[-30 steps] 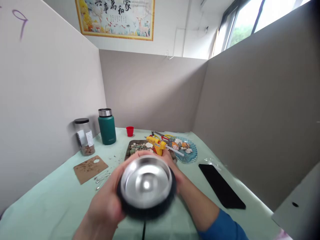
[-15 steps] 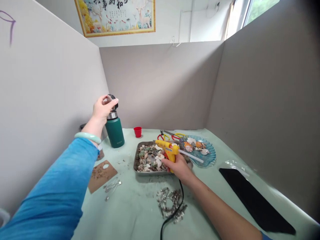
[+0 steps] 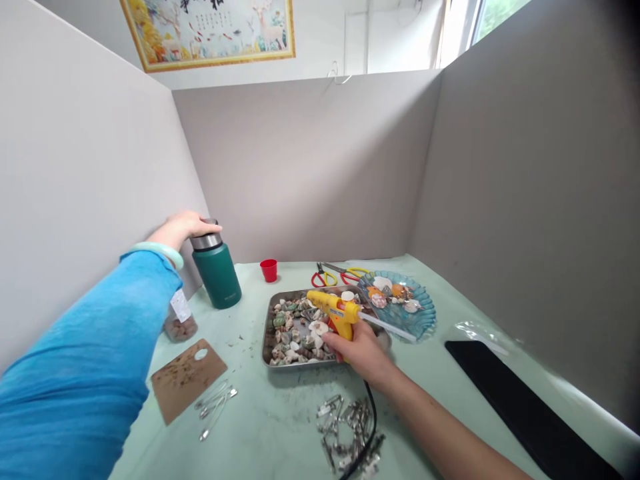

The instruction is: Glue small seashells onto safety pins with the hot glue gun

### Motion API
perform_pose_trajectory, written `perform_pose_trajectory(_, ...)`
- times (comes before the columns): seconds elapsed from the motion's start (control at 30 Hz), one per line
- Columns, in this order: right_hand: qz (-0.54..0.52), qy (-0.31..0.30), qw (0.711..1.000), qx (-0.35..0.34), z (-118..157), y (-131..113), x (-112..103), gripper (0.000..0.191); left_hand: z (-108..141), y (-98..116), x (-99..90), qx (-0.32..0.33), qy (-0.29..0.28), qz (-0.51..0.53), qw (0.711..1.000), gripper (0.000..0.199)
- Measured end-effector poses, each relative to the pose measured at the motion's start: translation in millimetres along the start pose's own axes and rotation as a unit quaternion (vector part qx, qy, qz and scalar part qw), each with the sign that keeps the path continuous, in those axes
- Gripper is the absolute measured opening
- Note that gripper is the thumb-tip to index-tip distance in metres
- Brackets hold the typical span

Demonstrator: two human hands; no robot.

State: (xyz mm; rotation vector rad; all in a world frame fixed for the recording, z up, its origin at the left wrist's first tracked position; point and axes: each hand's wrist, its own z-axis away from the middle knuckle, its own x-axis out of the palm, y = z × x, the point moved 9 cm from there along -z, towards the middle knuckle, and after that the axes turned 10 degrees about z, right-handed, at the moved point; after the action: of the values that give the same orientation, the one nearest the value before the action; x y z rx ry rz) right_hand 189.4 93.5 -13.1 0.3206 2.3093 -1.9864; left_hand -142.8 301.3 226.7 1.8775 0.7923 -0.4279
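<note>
At the left stands a green bottle (image 3: pixel 217 277) with a silver neck, upright on the cloth. My left hand (image 3: pixel 193 225) lies over its top, fingers closed around the black lid (image 3: pixel 212 221), which they mostly hide. A yellow glue gun (image 3: pixel 340 312) is in my right hand (image 3: pixel 364 350), fingers wrapped round its handle. Its nozzle points left, and a pale glue stick (image 3: pixel 390 327) sticks out of the back. Below the gun lies a metal tray (image 3: pixel 300 366) of small shells (image 3: pixel 295 327). The black cord (image 3: pixel 373 413) runs down from the gun.
Around the tray are a red cup (image 3: pixel 269 270), scissors (image 3: pixel 325 277), a blue glass plate (image 3: pixel 420 323) with shell pieces, and metal clips (image 3: pixel 350 427). Safety pins (image 3: pixel 215 403), a brown card (image 3: pixel 187 380), a jar (image 3: pixel 181 327) and a black mat (image 3: pixel 520 400) lie about. Grey panels (image 3: pixel 310 167) enclose the table.
My left hand has come down with the lid onto the bottle's mouth. The glue gun stays held over the tray, and the whole view has shifted a little.
</note>
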Motion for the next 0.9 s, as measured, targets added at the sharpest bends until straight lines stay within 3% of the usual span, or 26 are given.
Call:
perform_pose_trajectory(0.07,-0.008,-0.001,1.0,-0.005,0,-2,1,0.025,10,1,-9.1,-0.035,0.043,-0.048,0.997,0.044)
perform_pose_trajectory(0.1,-0.009,0.002,1.0,-0.008,0,-3,1,0.025,18,11,-14.2,-0.021,0.076,-0.057,0.995,0.045)
perform_pose_trajectory(0.23,-0.02,0.016,0.999,-0.022,-1,-5,0,0.027,73,69,-14.1,0.065,0.179,-0.058,0.98,0.032)
perform_pose_trajectory(0.33,-0.049,0.024,0.998,-0.031,0,-9,-1,0.03,129,114,21.4,0.126,0.134,-0.016,0.983,0.024)
perform_pose_trajectory(0.43,-0.081,0.051,0.995,-0.04,2,-15,-7,0.033,188,137,79.7,0.133,-0.019,0.077,0.988,0.03)
perform_pose_trajectory(0.5,-0.094,0.063,0.993,-0.045,3,-17,-9,0.034,226,139,113.7,0.12,-0.085,0.127,0.981,0.029)
perform_pose_trajectory(0.6,-0.098,0.064,0.992,-0.048,4,-18,-9,0.037,262,122,143.2,0.099,-0.07,0.148,0.982,0.022)
perform_pose_trajectory(0.67,-0.094,0.058,0.992,-0.059,5,-20,-8,0.035,273,96,161.0,0.018,-0.072,0.216,0.973,0.024)
perform_pose_trajectory(0.7,-0.091,0.055,0.992,-0.065,6,-21,-8,0.035,277,81,173.1,-0.044,-0.094,0.283,0.954,0.027)
perform_pose_trajectory(0.77,-0.083,0.057,0.992,-0.075,7,-22,-9,0.035,286,62,196.3,-0.142,-0.153,0.412,0.887,0.033)
perform_pose_trajectory(0.83,-0.066,0.07,0.992,-0.079,8,-21,-10,0.035,292,59,210.8,-0.181,-0.202,0.505,0.819,0.037)
perform_pose_trajectory(0.9,-0.044,0.077,0.993,-0.08,8,-19,-11,0.035,293,60,215.8,-0.181,-0.216,0.559,0.78,0.041)
